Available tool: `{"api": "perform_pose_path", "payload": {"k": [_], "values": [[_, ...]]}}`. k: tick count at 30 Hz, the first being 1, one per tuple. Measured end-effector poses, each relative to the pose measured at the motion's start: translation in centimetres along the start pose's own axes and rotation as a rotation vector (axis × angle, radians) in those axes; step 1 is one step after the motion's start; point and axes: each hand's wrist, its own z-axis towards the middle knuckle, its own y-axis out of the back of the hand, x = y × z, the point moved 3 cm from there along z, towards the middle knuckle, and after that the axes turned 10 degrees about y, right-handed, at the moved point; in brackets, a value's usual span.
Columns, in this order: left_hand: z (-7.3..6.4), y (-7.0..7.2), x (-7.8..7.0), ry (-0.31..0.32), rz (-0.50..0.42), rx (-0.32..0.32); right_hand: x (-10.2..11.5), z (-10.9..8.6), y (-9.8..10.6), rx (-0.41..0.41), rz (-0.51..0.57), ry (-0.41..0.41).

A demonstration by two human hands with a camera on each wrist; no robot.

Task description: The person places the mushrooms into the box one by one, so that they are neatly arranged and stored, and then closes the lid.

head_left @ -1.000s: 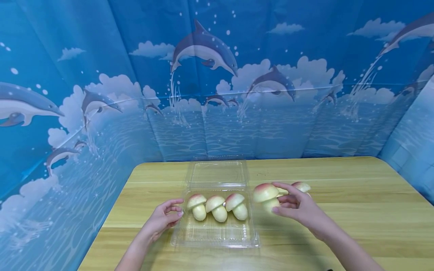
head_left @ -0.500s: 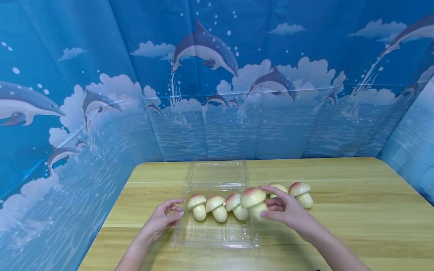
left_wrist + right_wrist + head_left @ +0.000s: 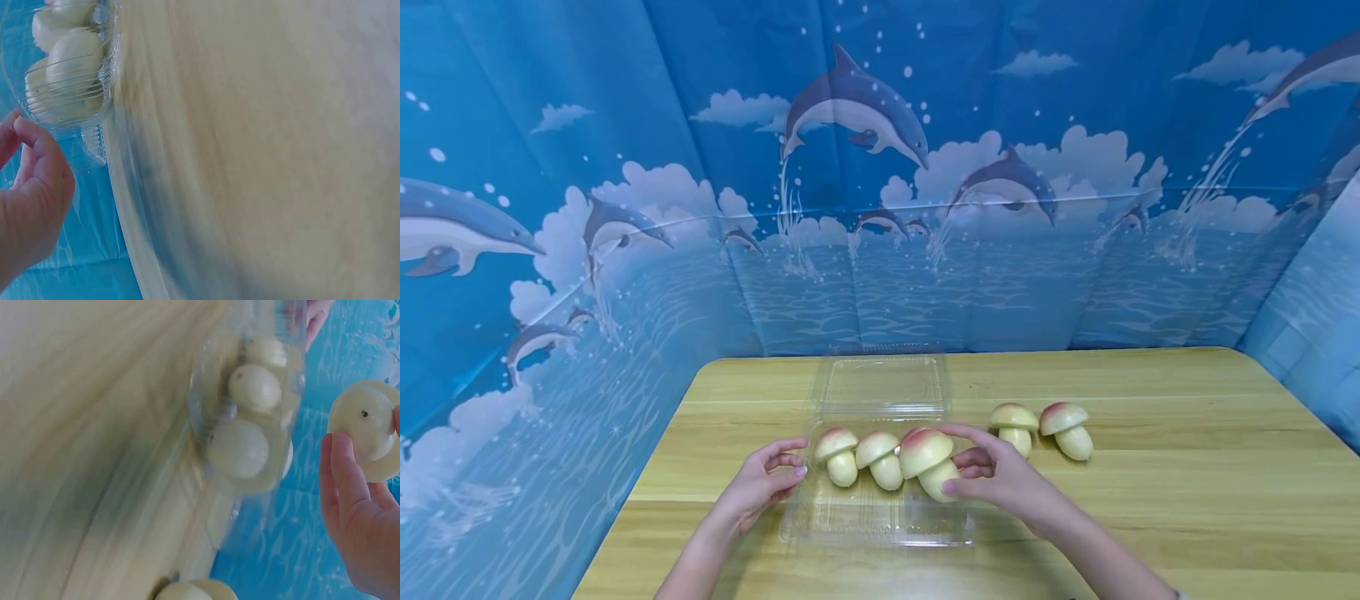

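Note:
My right hand (image 3: 1000, 483) holds a toy mushroom (image 3: 927, 452) with a pale stem and a pink-tinged cap, thumb on the stem and fingers behind. It is above the right part of a clear plastic box (image 3: 865, 521), overlapping a third mushroom in the box. In the right wrist view, the held mushroom (image 3: 365, 425) is apart from those in the box. Two more mushrooms, a left one (image 3: 837, 450) and a middle one (image 3: 880, 458), lie side by side inside. At the box's left wall is my left hand (image 3: 760, 487), fingers loosely bent, fingertips right at the rim.
The box's hinged lid (image 3: 883, 383) lies folded back behind it. Right of the box, two mushrooms rest on the wooden table (image 3: 1172, 500): one upright (image 3: 1015, 419) and one tilted (image 3: 1066, 425). A blue dolphin curtain (image 3: 887, 292) hangs behind the table.
My right hand has carried the mushroom leftward, from beside the box to over its right part. The two mushrooms on the table have come into fuller view. My left hand has stayed in place.

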Motion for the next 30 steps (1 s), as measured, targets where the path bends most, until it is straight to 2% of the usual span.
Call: {"api": "perform_pose_path", "payload": {"k": [17, 30], "values": [[0.1, 0.0, -0.1, -0.009, 0.015, 0.002, -1.7, 1.7, -3.9, 0.058, 0.099, -0.01], [0.0, 0.1, 0.0, -0.01, 0.01, 0.008, -3.0, 3.2, -7.2, 0.129, 0.106, 0.023]]}}
